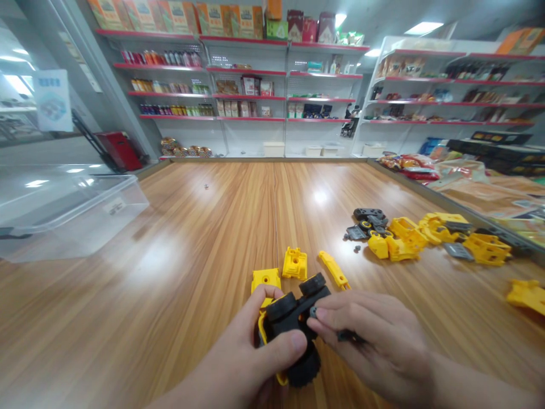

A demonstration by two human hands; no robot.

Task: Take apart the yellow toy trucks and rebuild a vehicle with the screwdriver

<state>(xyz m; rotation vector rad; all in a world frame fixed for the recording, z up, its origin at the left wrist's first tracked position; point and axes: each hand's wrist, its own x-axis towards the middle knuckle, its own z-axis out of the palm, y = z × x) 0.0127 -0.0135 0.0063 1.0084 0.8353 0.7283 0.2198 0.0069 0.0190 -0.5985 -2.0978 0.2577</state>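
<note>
My left hand [259,346] is closed around a black toy vehicle chassis [293,318] with chunky wheels and some yellow trim, its underside turned up. In the fingertips of my right hand [370,335] is a small grey plastic part [313,312], pinched against the chassis. A dark piece partly shows beneath the right fingers; its kind is hidden. Just beyond the hands lie a square yellow toy part [295,263], a yellow panel [266,278] partly covered by the left fingers, and a long yellow arm piece [334,270].
Yellow and black toy parts [402,238] are heaped at the right, and a yellow piece [528,295] lies by the right edge. A clear plastic bin [85,210] stands at the left of the wooden table [230,210]. Stocked shelves [247,71] rise behind.
</note>
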